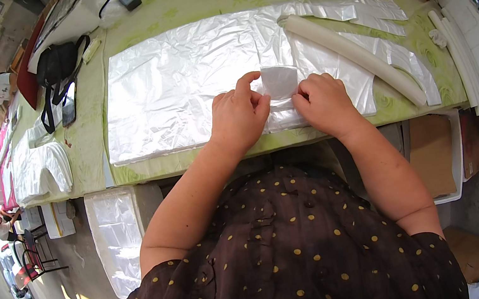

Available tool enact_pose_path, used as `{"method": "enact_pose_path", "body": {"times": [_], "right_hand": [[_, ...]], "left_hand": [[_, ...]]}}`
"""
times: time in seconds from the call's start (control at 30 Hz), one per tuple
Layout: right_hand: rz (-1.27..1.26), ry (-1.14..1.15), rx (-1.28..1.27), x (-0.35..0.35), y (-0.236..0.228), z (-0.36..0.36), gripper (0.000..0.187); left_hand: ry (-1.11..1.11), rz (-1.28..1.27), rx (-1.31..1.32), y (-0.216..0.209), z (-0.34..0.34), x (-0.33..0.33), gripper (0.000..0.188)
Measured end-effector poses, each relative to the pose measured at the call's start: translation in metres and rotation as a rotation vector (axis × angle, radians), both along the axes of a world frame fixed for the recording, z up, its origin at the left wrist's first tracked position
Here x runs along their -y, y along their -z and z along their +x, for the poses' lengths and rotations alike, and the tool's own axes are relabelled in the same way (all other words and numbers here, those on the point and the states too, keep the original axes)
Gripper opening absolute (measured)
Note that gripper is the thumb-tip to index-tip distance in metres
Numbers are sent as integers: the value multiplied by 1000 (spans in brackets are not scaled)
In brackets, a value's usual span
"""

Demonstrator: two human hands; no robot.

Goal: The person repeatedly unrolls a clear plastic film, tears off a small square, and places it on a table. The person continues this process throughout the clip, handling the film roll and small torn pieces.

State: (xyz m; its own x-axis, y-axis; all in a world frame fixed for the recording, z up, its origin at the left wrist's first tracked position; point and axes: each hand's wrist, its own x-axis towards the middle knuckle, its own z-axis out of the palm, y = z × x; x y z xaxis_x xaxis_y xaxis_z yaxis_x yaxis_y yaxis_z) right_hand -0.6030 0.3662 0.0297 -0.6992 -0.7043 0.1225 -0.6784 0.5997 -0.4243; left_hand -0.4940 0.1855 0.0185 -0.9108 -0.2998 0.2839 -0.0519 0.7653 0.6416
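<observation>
- Pinching a small white sheet (pixel 280 81), both hands have fingers clamped on its lower edge: left hand (pixel 238 116), right hand (pixel 323 101).
- Sheet stands above plastic bags (pixel 178 90) on the desk (pixel 90 137).
- Foam roll (pixel 357 55) lies just right.

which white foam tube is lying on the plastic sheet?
The thick foam tube, slanting across the sheet right of the right hand. The thinner tubes lie off the sheet at the table's right edge.

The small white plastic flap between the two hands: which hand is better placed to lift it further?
Probably the left hand. Its fingers already reach the upper left corner of the flap, while the right hand rests lower, pressing the plastic sheet below the flap's right edge.
</observation>
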Motion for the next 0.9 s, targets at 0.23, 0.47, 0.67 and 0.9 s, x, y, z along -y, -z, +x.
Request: {"method": "enact_pose_path", "body": {"times": [0.23, 0.47, 0.67, 0.9], "right_hand": [[95, 16, -13, 3, -5, 2, 26], [137, 21, -10, 8, -10, 4, 26], [102, 20, -63, 7, -4, 3, 25], [-20, 75, 47, 4, 0, 6, 38]], "left_hand": [[-12, -83, 24, -1, 9, -5, 62], [-23, -289, 43, -1, 5, -5, 71], [321, -455, 62, 4, -2, -12, 69], [353, -478, 176, 3, -7, -12, 71]]}}
